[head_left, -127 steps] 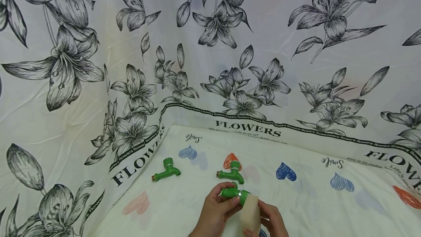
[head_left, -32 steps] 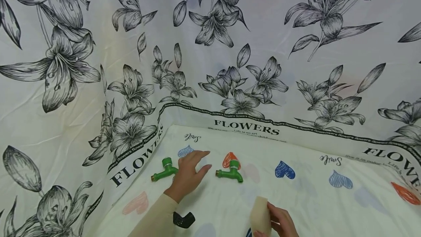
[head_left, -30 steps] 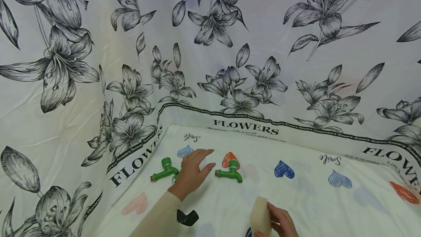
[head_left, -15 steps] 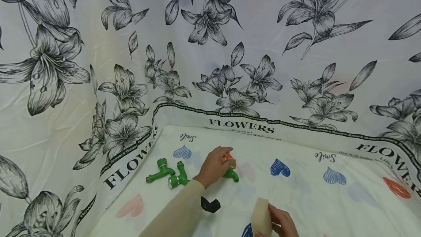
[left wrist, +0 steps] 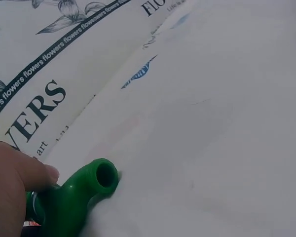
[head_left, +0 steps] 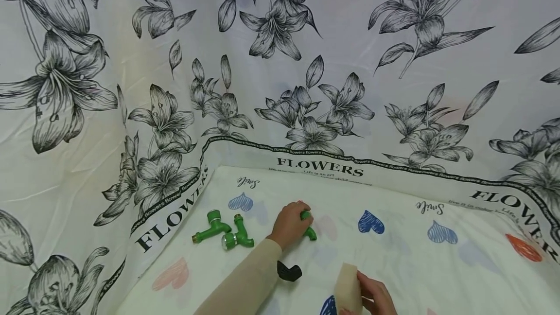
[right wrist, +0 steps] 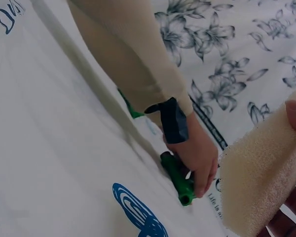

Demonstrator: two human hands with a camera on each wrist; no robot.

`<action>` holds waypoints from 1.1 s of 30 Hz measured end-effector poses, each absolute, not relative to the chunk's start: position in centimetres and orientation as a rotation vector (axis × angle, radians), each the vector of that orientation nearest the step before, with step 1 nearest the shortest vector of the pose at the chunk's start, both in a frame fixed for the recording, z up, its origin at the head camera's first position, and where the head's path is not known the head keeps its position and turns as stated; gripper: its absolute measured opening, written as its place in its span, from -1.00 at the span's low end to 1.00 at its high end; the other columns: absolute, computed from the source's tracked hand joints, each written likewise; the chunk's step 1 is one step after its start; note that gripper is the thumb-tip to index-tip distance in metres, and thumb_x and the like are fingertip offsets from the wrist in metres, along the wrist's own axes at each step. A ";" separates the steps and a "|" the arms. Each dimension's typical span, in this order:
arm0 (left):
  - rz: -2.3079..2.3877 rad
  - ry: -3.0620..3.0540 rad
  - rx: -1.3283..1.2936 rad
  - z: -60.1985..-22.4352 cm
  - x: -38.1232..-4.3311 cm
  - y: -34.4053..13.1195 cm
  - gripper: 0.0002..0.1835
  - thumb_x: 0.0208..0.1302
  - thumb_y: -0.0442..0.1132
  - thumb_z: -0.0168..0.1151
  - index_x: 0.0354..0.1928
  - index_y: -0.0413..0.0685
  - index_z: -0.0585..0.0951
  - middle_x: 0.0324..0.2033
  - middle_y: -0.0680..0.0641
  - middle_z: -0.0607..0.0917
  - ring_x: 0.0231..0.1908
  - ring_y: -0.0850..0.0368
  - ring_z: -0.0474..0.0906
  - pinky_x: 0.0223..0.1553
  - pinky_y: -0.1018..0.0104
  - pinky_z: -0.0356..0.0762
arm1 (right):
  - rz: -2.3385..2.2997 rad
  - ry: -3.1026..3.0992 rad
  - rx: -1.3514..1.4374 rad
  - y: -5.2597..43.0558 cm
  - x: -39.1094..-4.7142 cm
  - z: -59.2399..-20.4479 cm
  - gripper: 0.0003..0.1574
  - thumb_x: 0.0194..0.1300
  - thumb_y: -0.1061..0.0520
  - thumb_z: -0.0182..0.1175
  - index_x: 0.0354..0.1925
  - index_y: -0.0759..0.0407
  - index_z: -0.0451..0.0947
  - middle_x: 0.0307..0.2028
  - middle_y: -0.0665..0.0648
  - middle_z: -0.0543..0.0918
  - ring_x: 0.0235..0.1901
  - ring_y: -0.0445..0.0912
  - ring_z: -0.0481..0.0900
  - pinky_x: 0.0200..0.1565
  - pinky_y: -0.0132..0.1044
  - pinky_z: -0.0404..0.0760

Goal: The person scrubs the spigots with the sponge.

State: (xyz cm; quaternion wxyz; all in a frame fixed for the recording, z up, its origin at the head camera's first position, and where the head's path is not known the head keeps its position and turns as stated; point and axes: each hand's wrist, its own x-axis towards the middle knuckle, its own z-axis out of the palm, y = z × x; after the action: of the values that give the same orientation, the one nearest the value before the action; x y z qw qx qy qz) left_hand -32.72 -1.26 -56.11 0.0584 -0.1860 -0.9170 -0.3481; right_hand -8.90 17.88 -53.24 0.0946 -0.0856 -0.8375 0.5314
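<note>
Green tap [right wrist: 176, 178] slants, spout end [head_left: 312, 235] toward near right.

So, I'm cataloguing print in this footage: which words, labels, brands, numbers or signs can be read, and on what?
"FLOWERS": floral hanging cloth, three times.
"flowers": its black band, repeated.
"Life is an art", "live it in color": same cloth, faint.
"Smile": heart-print cloth, twice.
Remaining small print: unreadable.
Green tap in left hand, sponge: no readable text.

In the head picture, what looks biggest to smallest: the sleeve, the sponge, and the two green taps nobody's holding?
1. Beige sleeve
2. Beige sponge
3. Leftmost green tap and the green tap beside it: too alike to rank
</note>
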 end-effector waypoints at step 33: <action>-2.750 -1.942 -1.035 -47.6 -21.4 -2.5 -0.62 0.50 -0.44 0.36 0.30 -0.34 0.65 0.27 -0.19 0.70 0.23 -0.04 0.64 0.20 0.20 0.66 | 1.394 -2.294 0.110 16.3 -8.9 -49.5 0.02 -0.01 0.41 0.72 0.38 0.15 0.54 0.06 -0.10 0.60 -0.03 -0.16 0.64 -0.05 -0.31 0.76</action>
State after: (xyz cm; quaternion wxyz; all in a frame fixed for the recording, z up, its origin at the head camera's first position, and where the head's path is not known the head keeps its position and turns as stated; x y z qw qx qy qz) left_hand -21.40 -2.52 -47.61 -0.1892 -0.2887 -0.5414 -0.7667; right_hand -8.86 16.35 -49.51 0.2256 0.0401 -0.8319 0.5055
